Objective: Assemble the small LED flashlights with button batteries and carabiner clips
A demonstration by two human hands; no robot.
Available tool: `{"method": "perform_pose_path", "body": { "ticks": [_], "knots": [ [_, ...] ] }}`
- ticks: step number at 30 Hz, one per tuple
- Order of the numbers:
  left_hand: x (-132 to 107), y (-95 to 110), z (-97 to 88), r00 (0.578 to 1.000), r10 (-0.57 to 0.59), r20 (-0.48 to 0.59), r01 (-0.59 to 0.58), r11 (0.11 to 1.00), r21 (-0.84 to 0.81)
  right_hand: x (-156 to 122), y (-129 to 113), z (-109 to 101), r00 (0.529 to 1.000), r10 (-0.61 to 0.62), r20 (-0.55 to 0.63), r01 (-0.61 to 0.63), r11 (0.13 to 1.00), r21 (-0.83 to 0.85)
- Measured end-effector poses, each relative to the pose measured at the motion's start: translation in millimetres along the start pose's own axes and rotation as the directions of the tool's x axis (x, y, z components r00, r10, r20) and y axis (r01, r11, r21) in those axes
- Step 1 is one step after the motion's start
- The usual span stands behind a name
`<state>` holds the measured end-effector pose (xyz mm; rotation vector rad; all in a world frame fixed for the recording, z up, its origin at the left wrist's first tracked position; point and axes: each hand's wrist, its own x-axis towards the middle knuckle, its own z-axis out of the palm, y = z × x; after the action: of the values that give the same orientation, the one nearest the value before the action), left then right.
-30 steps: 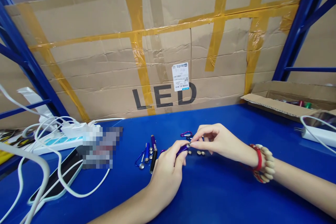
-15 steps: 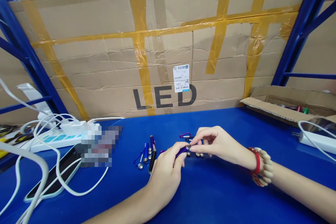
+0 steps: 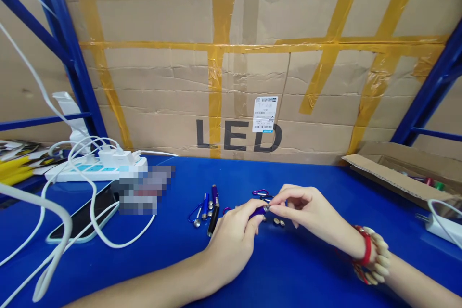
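Far to the left of the purple metal tube (image 3: pixel 257 211) lie yellow-handled tools (image 3: pixel 16 168). Nearer to the tube, yet well left of it, a white power strip (image 3: pixel 97 171) carries plugs and looping white cables, with a smartphone (image 3: pixel 88 211) in front of the strip. Just left of the tube, on the blue desk (image 3: pixel 306 274), are a blue carabiner (image 3: pixel 189 215), a blue metal cylinder (image 3: pixel 205 206), small silver discs (image 3: pixel 211 205), and a purple cylinder (image 3: pixel 215 194) meeting a black cylinder (image 3: pixel 213 221); whether these two are joined cannot be told.

The person's left hand (image 3: pixel 233 233) grasps the purple metal tube between thumb and fingers, above the desk. Behind the tube are a purple carabiner (image 3: pixel 260 192) and, farther back, an upright cardboard panel (image 3: pixel 173 91) printed "LED". Round discs (image 3: pixel 276 222) lie just right of the tube. The right hand (image 3: pixel 306 207) pinches the tube's silver end with thumb and forefinger; a beaded bracelet (image 3: pixel 381 260) circles its wrist. Well right of the tube stand an open cardboard box (image 3: pixel 375 173) and a white adapter (image 3: pixel 443 228).
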<state>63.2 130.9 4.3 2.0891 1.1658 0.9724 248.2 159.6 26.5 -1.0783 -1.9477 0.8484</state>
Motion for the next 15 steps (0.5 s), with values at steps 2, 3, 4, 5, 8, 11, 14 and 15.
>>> {"method": "perform_pose_path", "body": {
  "ticks": [2,3,4,5,8,11,14,15],
  "knots": [
    [-0.7,-0.4,0.0,1.000,0.007,-0.001,-0.007,1.000,-0.006,0.5,0.9,0.1,1.000,-0.008,-0.001,0.008,1.000,-0.005],
    [-0.8,-0.8,0.0,1.000,0.011,0.000,-0.011,1.000,-0.008,0.8,1.5,0.0,1.000,-0.016,-0.001,0.016,1.000,-0.002],
    [-0.9,-1.3,0.0,1.000,0.013,0.001,-0.013,1.000,-0.006,1.1,2.1,-0.2,1.000,-0.025,0.001,0.025,1.000,0.002],
    [-0.9,-1.8,0.0,1.000,0.014,0.003,-0.014,1.000,-0.002,1.4,2.6,-0.5,0.999,-0.032,0.005,0.032,0.999,0.006],
    [-0.9,-3.0,0.3,1.000,0.015,0.012,-0.015,1.000,0.009,2.1,3.3,-1.3,0.999,-0.038,0.032,0.038,0.999,0.011],
    [-1.4,-3.6,0.8,1.000,0.014,0.023,-0.014,1.000,0.017,2.6,3.0,-1.7,0.998,-0.027,0.048,0.027,0.999,0.017],
    [-1.6,-4.2,1.1,1.000,0.002,0.030,-0.002,1.000,0.022,2.3,2.6,-1.5,0.999,-0.016,0.042,0.016,1.000,0.017],
    [-1.4,-4.4,1.1,0.999,-0.002,0.033,0.001,1.000,0.024,2.1,2.5,-1.4,0.999,-0.014,0.040,0.014,1.000,0.013]
  ]
}}
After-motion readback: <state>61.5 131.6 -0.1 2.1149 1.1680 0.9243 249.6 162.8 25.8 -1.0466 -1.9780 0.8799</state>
